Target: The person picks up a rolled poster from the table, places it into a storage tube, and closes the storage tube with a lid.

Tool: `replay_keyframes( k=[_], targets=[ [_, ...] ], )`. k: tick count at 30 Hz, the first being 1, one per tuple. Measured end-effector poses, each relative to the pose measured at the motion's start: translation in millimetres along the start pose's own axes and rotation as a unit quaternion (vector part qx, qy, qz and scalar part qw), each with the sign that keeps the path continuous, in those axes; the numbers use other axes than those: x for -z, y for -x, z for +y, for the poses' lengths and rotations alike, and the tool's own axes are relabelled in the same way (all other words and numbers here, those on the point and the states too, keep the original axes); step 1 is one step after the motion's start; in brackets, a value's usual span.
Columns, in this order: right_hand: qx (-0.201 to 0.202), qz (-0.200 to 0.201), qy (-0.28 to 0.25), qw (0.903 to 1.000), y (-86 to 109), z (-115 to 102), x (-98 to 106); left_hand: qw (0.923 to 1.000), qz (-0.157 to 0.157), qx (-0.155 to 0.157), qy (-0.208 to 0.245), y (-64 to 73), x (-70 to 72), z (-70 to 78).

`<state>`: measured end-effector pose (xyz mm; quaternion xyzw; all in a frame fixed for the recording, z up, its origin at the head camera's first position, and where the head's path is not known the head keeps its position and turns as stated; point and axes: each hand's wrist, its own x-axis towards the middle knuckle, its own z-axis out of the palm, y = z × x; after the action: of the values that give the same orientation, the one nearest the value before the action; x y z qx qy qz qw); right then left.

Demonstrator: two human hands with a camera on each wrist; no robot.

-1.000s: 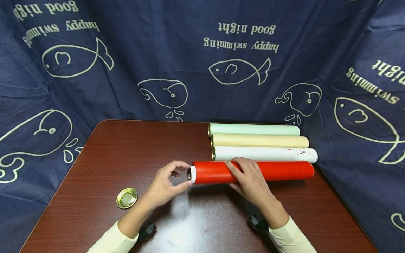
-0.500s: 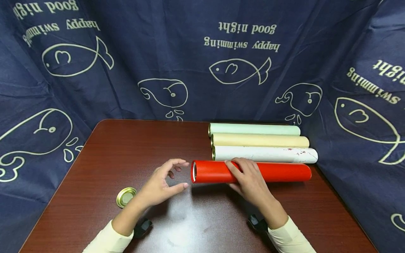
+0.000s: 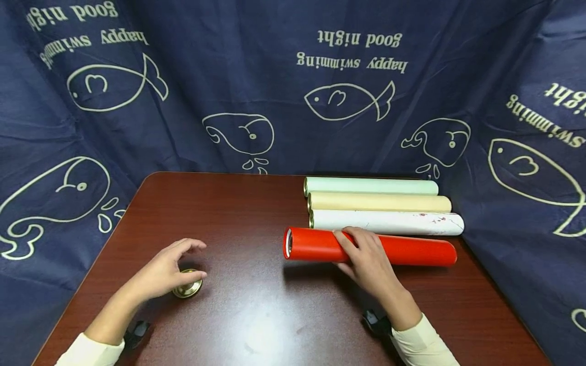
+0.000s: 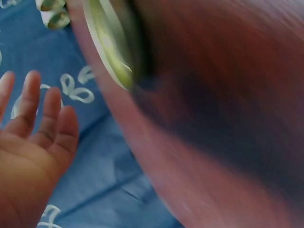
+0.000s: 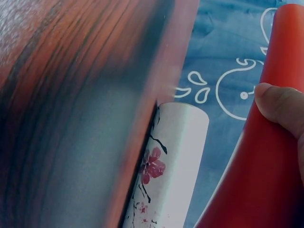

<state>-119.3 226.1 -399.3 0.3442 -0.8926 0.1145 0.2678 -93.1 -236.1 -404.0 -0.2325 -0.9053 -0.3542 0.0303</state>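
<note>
My right hand (image 3: 368,262) grips a red cardboard tube (image 3: 418,250) round its middle. The tube's left end is uncapped and shows a white inner rim (image 3: 288,243), and that end stands a little higher than the right one. In the right wrist view a digit (image 5: 280,107) presses on the red tube (image 5: 254,175). Farther left, my left hand (image 3: 165,269) hovers beside a round gold metal lid (image 3: 186,292), fingers apart and thumb partly over it. The left wrist view, blurred, shows the lid (image 4: 107,42) near the loosely spread left hand (image 4: 33,147).
Behind the red tube lie three more tubes side by side: a white one with blossoms (image 3: 389,222), a cream one (image 3: 380,202) and a pale green one (image 3: 371,185). The brown table (image 3: 220,208) meets a dark blue printed curtain (image 3: 256,71) at back and sides.
My left hand has left the red tube's end and moved left to the lid. The white rim that stuck out a second ago now sits inside the tube, whose left end has risen slightly.
</note>
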Motion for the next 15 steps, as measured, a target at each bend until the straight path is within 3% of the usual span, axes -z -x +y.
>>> replay_keyframes(
  k=[5, 11, 15],
  targets=[
    [0.004, 0.005, -0.004, 1.0, 0.9, 0, -2, 0.9977, -0.039, 0.011, -0.055, 11.1, 0.3, -13.6],
    [0.0, 0.002, -0.002, 1.0, 1.2, -1, -2, 0.9907, -0.069, 0.023, -0.115, 17.3, -6.0, -15.0],
    [-0.001, 0.0, -0.002, 1.0, 0.7, 0, -2, 0.9876, -0.08, 0.037, -0.13, 18.5, -7.3, -14.7]
  ],
)
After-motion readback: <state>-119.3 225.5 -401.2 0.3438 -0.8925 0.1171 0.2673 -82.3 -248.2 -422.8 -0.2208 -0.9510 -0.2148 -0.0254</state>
